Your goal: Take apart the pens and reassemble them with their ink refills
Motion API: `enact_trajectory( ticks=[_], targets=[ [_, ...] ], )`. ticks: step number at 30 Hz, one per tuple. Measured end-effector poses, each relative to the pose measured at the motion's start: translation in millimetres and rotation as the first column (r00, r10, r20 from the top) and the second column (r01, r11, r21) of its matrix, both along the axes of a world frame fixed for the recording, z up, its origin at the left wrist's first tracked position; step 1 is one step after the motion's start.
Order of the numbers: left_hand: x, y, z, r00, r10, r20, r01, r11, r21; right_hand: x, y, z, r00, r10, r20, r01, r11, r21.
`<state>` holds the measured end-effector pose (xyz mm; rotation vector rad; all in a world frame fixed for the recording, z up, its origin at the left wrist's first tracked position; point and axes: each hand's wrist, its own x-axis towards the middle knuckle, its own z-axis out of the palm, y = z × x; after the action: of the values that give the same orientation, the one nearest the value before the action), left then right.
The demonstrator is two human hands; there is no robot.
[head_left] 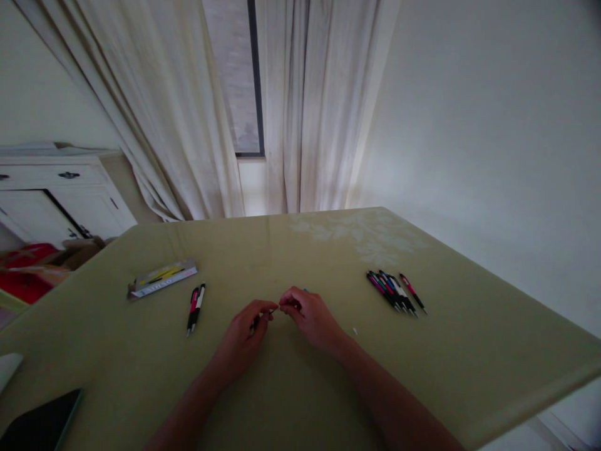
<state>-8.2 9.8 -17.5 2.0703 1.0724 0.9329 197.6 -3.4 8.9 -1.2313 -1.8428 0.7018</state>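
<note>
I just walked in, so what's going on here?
Someone's left hand holds a slim dark piece above a greenish-yellow table, its end by their pinched right hand; what that one grips is too small to tell. To the left lie a pink-and-black pen and a white-and-black pen, near a long, narrow printed box. To the right lies a group of slim multicoloured pens.

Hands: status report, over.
Left hand pinches slim dark piece. Right hand at its tip, grip unclear. Two pens left, pen bunch right. White scrap near right forearm.
</note>
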Motion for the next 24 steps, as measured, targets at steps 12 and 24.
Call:
enact_trajectory(
  ticks=[12,24],
  targets=[
    [0.8,-1.0,1.0,0.999,0.016,0.041,-0.015,1.000,-0.016,1.6,2.7,-7.3,0.992,0.012,-0.125,-0.010,1.000,0.011],
    [-0.9,-0.7,3.0,0.999,0.017,0.035,-0.013,0.993,-0.114,-0.3,0.9,-5.3,0.994,0.020,-0.106,-0.018,1.000,0.019]
  ],
)
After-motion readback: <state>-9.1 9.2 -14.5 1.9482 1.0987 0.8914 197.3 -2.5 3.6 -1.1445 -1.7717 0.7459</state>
